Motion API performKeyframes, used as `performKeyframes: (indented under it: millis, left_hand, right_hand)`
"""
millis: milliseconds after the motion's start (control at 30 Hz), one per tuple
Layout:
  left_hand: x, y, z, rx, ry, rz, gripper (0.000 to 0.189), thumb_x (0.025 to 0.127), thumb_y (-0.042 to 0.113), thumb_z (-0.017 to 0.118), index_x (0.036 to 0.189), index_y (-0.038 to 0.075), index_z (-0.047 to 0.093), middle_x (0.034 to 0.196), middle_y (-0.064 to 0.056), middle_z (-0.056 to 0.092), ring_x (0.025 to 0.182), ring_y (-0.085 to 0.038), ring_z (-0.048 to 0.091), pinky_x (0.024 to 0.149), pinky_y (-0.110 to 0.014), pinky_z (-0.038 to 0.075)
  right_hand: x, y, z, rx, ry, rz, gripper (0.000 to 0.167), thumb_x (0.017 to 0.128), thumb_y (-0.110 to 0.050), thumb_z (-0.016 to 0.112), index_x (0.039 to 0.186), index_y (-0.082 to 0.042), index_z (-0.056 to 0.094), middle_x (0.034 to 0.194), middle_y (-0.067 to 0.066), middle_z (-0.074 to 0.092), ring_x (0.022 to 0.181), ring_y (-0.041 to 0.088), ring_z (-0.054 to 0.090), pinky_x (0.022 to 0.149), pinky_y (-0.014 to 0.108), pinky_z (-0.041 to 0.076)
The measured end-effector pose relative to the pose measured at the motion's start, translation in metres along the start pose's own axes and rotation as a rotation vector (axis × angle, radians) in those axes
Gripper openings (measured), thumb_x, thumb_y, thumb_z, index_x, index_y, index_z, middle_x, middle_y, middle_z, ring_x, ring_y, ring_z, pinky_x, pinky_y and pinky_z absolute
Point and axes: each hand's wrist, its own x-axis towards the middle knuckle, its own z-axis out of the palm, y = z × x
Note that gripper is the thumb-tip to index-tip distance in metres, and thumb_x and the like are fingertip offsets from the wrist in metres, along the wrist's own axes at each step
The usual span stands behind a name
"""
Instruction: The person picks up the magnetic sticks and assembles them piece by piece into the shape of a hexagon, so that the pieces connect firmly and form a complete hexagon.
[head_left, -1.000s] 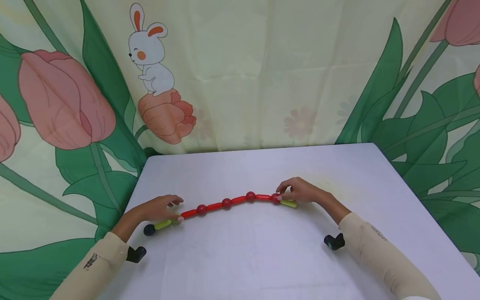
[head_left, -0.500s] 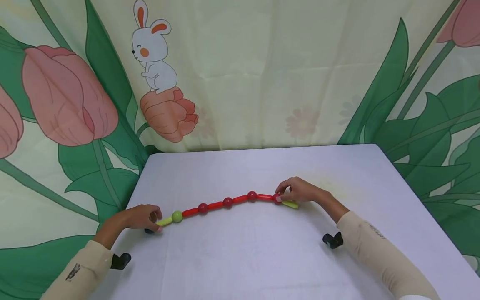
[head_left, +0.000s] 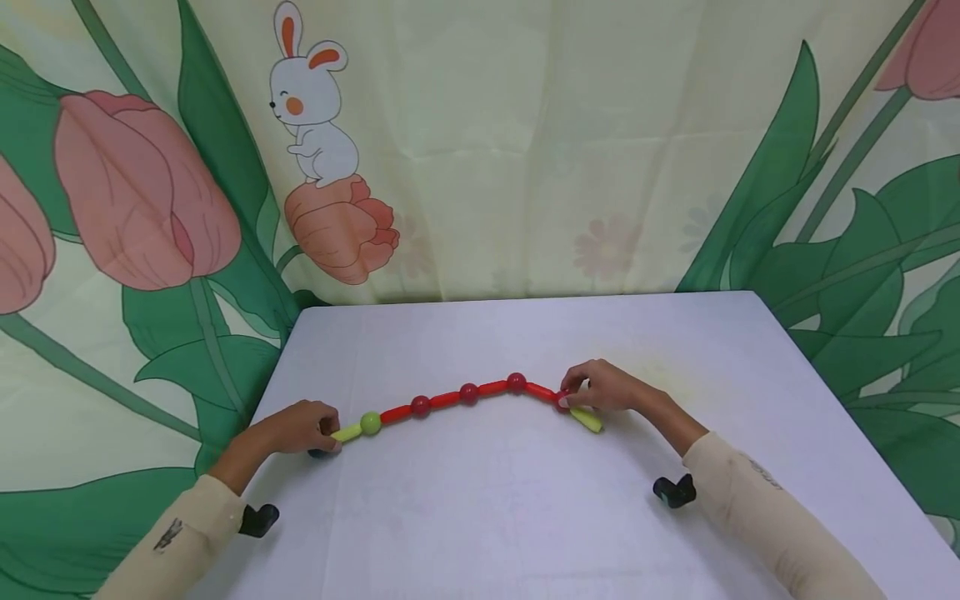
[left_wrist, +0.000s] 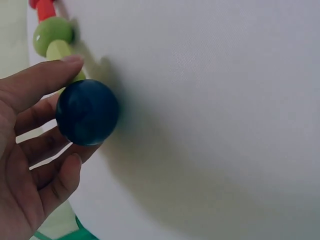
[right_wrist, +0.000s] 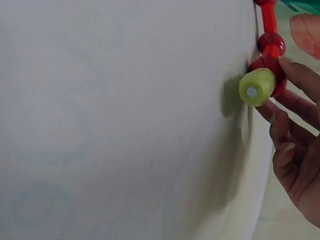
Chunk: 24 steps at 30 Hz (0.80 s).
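A chain of magnetic rods and balls stretches across the table between both hands, with several red rods (head_left: 445, 400) and red balls (head_left: 468, 393). Toward its left end come a green ball (head_left: 371, 423) and a yellow-green rod (head_left: 347, 433). My left hand (head_left: 300, 427) pinches that rod between thumb and fingers, beside the dark blue ball (left_wrist: 87, 112) that ends the chain. On the other side, my right hand (head_left: 606, 385) pinches the last red ball (right_wrist: 274, 65). From this ball a second yellow-green rod (head_left: 587, 419) sticks out, its grey tip facing the right wrist camera.
A white-covered table (head_left: 480, 508) lies under the chain. Behind it hangs a curtain (head_left: 525, 150) printed with tulips and a rabbit. Black camera mounts (head_left: 258, 521) sit at both wrists, below light sleeves (head_left: 772, 508).
My left hand has left the green ball and taken the yellow-green rod near the blue ball. The chain has shifted right and bends more sharply at its right end.
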Motion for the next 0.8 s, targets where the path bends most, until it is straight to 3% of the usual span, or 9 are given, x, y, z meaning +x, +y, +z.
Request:
performKeyframes:
  millis: [167,333,567,667,800]
  left_hand:
    - [0.015,0.015,0.006,0.002,0.034,-0.002,0.016,0.087,0.023,0.078,0.092,0.013,0.066,0.082,0.001,0.059,0.077,-0.016,0.052,0.068,-0.031,0.049]
    - [0.027,0.031,0.012,-0.006,0.077,-0.005,0.018,0.087,0.024,0.078,0.092,0.012,0.065,0.081,0.001,0.059,0.076,-0.016,0.053,0.067,-0.03,0.048]
    - [0.041,0.051,0.027,-0.031,0.154,-0.033,0.022,0.088,0.026,0.079,0.099,0.012,0.066,0.082,0.001,0.061,0.076,-0.015,0.054,0.069,-0.029,0.051]
    - [0.043,0.056,0.03,-0.056,0.146,-0.028,0.025,0.089,0.028,0.077,0.104,0.011,0.067,0.086,0.002,0.063,0.078,-0.014,0.055,0.07,-0.028,0.052]
    - [0.039,0.055,0.031,-0.058,0.12,0.024,0.028,0.096,0.026,0.068,0.118,0.008,0.066,0.099,0.001,0.068,0.087,-0.013,0.06,0.078,-0.032,0.056]
  right_hand:
    - [-0.005,0.002,0.003,0.019,0.021,0.014,0.027,0.09,-0.032,0.075,0.109,-0.013,0.071,0.095,0.0,0.068,0.087,0.018,0.059,0.066,0.029,0.054]
    - [-0.009,0.001,0.008,0.021,0.04,0.042,0.039,0.09,-0.034,0.075,0.12,-0.012,0.065,0.101,0.001,0.068,0.09,0.017,0.061,0.069,0.028,0.055]
    - [-0.014,0.001,0.009,-0.003,0.01,-0.025,0.051,0.09,-0.024,0.075,0.137,-0.015,0.057,0.104,0.001,0.068,0.083,0.017,0.059,0.067,0.03,0.055]
    - [-0.016,-0.001,0.007,-0.028,-0.004,-0.044,0.051,0.09,-0.021,0.075,0.137,-0.016,0.058,0.105,0.0,0.067,0.08,0.016,0.059,0.065,0.029,0.054]
    - [-0.015,-0.004,0.007,-0.086,0.001,-0.072,0.049,0.088,-0.02,0.077,0.135,-0.017,0.061,0.105,0.0,0.069,0.08,0.014,0.059,0.066,0.026,0.054]
